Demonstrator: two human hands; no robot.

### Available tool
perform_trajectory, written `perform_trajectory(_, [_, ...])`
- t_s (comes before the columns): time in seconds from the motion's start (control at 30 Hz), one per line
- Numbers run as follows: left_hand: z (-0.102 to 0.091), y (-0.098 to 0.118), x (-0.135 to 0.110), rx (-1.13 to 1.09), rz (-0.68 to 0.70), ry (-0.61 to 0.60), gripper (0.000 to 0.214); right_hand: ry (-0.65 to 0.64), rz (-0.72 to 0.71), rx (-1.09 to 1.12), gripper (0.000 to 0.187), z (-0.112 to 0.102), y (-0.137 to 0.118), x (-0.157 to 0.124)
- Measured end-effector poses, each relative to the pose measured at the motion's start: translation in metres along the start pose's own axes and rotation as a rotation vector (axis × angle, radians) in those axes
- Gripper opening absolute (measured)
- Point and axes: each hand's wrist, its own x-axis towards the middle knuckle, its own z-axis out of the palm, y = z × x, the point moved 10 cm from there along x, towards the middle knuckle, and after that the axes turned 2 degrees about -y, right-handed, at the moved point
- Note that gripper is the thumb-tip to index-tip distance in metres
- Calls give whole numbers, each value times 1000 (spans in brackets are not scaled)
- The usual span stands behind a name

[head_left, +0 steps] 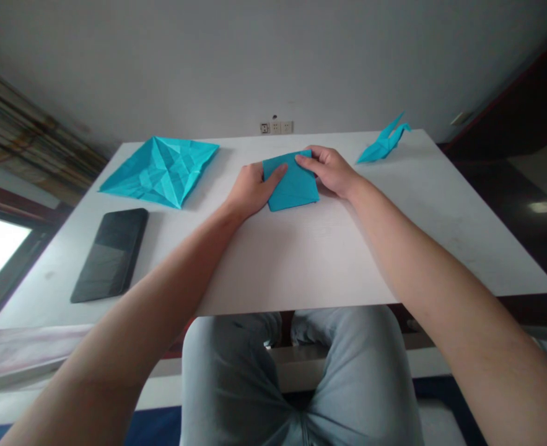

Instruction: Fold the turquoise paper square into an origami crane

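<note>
the person sits at a white desk, and both bare hands have hold of a folded blue paper square, out toward the far side of the desk; i can't tell whether its lower edge rests on the surface or sits a little above it. the left hand grips the folded square by its left edge, thumb lying flat across the front and the other fingers curled behind, closed onto the paper. the right hand pinches the folded square near its top right corner, thumb tip pressed on the front, with the fingers drawn in tight and partly hidden behind. off to the left of the folded square lies a larger creased blue sheet, spread open and covered in fold lines. also left of the folded square, but nearer the person, there's a dark phone lying on the desk, close to the left forearm. to the right of the folded square, beyond the right hand, sits a finished blue paper crane, one long point sticking up. behind the folded square, wall sockets show just above the desk's far edge. below it, on the near side, are the person's grey-blue trousers.
</note>
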Motion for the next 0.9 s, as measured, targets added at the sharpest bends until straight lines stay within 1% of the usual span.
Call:
perform_trajectory(0.07, [-3, -3, 2, -25, 1, 34, 64, 13, -5, -11, 80, -4, 6, 2])
perform_trajectory(0.23, [-18, -10, 5, -59, -1, 180, 56, -62, -12, -87, 74, -2, 16, 6])
perform_trajectory(0.3, [-21, -11, 6, -57, 8, 198, 51, -59, -21, -91, 72, -2, 16, 6])
perform_trajectory(0.43, [-16, -14, 8, -74, -1, 167, 46, -29, -35, -51, 69, -5, 15, 8])
perform_trajectory(0.53, [-14, -14, 7, -57, -8, 149, 47, -17, -48, -75, 67, -6, 15, 9])
perform_trajectory(0.7, [-14, -4, 4, 10, 4, 126, 50, 2, -49, -99, 63, -8, 15, 10])
perform_trajectory(0.9, [-7, 9, 0, 22, 37, 55, 44, 10, -56, -165, 67, -9, 11, 9])
